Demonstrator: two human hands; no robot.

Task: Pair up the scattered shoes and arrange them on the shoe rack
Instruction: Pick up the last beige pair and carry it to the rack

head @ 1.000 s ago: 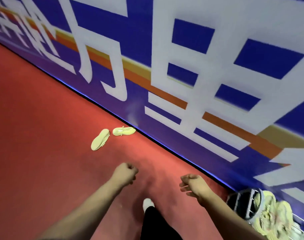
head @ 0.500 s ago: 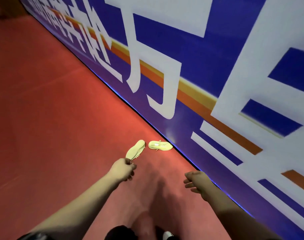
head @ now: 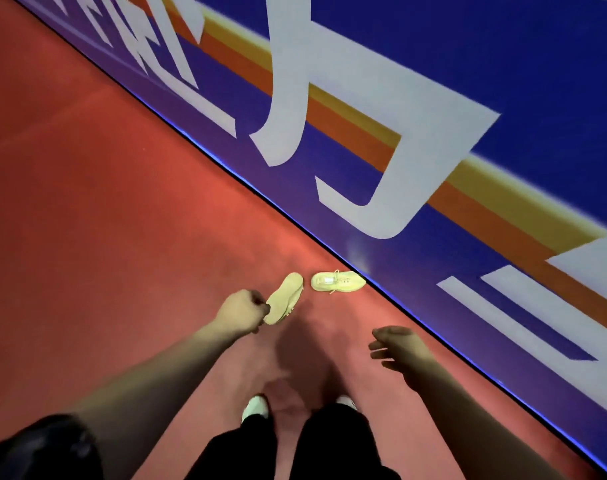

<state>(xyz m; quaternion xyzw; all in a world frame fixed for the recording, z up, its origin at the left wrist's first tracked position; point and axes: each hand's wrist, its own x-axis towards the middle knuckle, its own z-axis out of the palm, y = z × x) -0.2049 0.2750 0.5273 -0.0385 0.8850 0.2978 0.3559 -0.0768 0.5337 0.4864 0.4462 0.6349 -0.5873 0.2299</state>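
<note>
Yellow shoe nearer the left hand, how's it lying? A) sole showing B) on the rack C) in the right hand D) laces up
A: the sole-up shoe shows its flat pale sole on the red floor; only the other shoe, by the wall, shows laces.

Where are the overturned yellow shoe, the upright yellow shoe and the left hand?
overturned yellow shoe point(head: 284, 298): head view, middle of its exposed sole.
upright yellow shoe point(head: 337, 281): head view, its laced top.
left hand point(head: 241, 311): head view, back of the curled hand.
</note>
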